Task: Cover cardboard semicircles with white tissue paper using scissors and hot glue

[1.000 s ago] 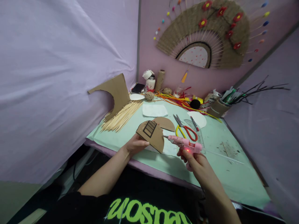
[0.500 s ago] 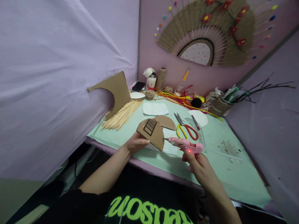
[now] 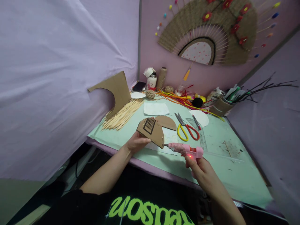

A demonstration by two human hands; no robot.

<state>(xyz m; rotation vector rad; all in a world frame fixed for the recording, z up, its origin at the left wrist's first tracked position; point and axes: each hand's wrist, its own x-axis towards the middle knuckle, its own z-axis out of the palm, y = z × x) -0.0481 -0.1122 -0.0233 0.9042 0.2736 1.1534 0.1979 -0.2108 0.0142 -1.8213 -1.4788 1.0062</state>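
Note:
My left hand [image 3: 137, 143] grips a half-round piece of cardboard [image 3: 156, 136] by its lower edge, thumb on top, holding it tilted above the table. A black printed barcode marks its face. In my right hand [image 3: 199, 164] is a pink hot glue gun [image 3: 186, 149] with a red light glowing on it. Its nozzle tip meets the cardboard's lower right corner, or comes very close to it. Just behind lies a second half-round cardboard piece [image 3: 167, 122], partly covered by the held one. Scissors [image 3: 185, 128] with yellow and red handles rest beside it.
Bamboo sticks [image 3: 122, 117] are spread at the left under a cut cardboard sheet [image 3: 120, 89]. Folded white cloth [image 3: 156, 109], a twine ball [image 3: 150, 94] and orange pipe cleaners [image 3: 173, 97] lie toward the back. A ruler [image 3: 203, 142] and a holder with branches [image 3: 221, 106] are at right.
The glue gun's nozzle has moved down along the cardboard's right edge to its lower corner. The cardboard has tilted slightly in my left hand.

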